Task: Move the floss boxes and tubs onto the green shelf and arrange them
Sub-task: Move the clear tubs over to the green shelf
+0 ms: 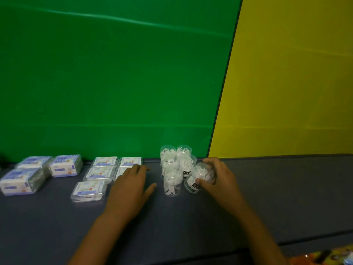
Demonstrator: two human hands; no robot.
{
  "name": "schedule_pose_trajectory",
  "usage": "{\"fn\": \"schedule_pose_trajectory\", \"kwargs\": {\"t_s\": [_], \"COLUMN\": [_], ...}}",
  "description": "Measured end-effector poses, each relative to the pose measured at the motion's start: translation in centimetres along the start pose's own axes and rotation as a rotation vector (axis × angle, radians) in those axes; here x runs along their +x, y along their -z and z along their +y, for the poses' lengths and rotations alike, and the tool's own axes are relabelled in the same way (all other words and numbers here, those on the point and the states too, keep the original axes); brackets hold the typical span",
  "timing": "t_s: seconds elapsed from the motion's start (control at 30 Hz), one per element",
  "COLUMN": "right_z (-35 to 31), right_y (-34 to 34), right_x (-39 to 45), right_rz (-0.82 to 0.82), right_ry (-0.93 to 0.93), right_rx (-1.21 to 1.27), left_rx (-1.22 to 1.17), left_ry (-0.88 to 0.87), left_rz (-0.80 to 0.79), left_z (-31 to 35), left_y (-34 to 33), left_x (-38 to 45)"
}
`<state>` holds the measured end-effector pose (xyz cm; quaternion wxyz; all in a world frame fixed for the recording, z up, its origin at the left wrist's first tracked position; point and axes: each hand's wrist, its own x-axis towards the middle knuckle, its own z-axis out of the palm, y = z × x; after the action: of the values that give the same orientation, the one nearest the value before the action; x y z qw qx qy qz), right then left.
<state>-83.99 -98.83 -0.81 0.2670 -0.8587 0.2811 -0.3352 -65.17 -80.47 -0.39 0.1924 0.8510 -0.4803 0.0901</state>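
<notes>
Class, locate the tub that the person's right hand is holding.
In the head view, the tilted tub sits right of centre in the right hand, at the right edge of the tub cluster.

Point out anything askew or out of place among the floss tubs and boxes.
One clear tub leans off upright, gripped by the right hand, while the other tubs stand upright. The flat boxes lie roughly in rows. The left hand rests open beside them. Nothing spilled.

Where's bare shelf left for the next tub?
Bare shelf lies right of the right hand, under the yellow wall, plus the front strip. Crowded: tubs, flat floss boxes by the left hand, thicker packs far left.
</notes>
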Motion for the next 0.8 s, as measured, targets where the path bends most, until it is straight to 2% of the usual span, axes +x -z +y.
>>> {"fn": "schedule_pose_trajectory", "kwargs": {"t_s": [0.3,0.67,0.8], "right_z": [2.0,1.4,-1.6], "right_y": [-1.7,-1.2,-0.6], "right_x": [1.9,0.5,-0.1], "right_rz": [-0.123,-0.159,-0.121], "right_ry": [0.110,0.193,0.320], "right_rx": [0.017,-0.025,-0.132], "left_rx": [0.047,0.050,0.103], "left_ry": [0.137,0.257,0.276], "left_rz": [0.061,0.110,0.151], "left_z": [2.7,3.5,2.5], "left_y": [-1.2,-0.1,1.9], "left_x": [-2.2,-7.4,-8.6]}}
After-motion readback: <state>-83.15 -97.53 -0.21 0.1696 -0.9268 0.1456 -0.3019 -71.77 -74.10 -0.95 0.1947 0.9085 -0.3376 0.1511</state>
